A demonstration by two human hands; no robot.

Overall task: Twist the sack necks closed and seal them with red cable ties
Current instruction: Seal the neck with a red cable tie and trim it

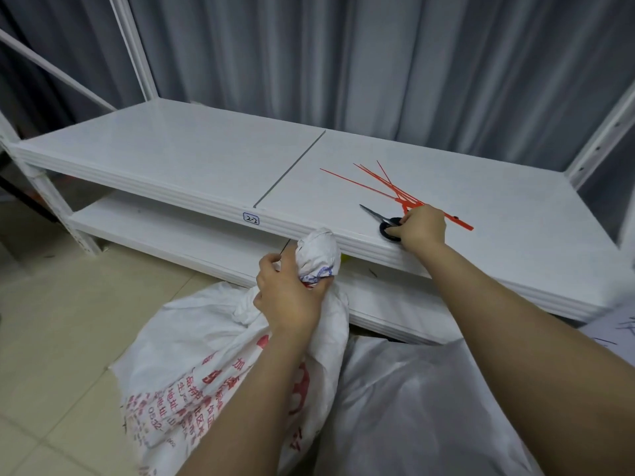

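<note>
Down at the bottom edge, right up close: plain white sack [412, 407] on the right, printed sack [213, 355] with red lettering on the left, side by side on the tiled floor [51, 321]. Reaching out over both with bare forearms.

Gripping the sack neck [318, 252] with the left hand [292, 297], fingers [318, 290] curled tight round the twist. Pinching, up by the thumb, at a thin dark strand [285, 247] poking out beside the bunched top. Neck held upright, just in front of the shelf [171, 159] edge, a little right of the 2-2 label [251, 218].

Over to the right hand [421, 228] now: planted at the shelf's front edge, fingers curled onto the black handle of the scissors [384, 231], blades pointing away to the left. Just behind the knuckles, the red cable ties [388, 187], fanned out loose on the shelf, well apart from the neck.

Progress check. Looks twisted already on the printed sack, wrung into a tight knob above the fist. Sealed or not? Hard to call. Flash of red under the left fingertips: could be a tie, could be print, cannot tell. Going by scissors in the right hand and no loose tie in it, probably cinched and due for a trim of the tail. Only a judgement, that. As for the plain sack: neck out of view, no tie visible on it, likely yet to be done. Plenty of spare ties lying ready for it.
</note>
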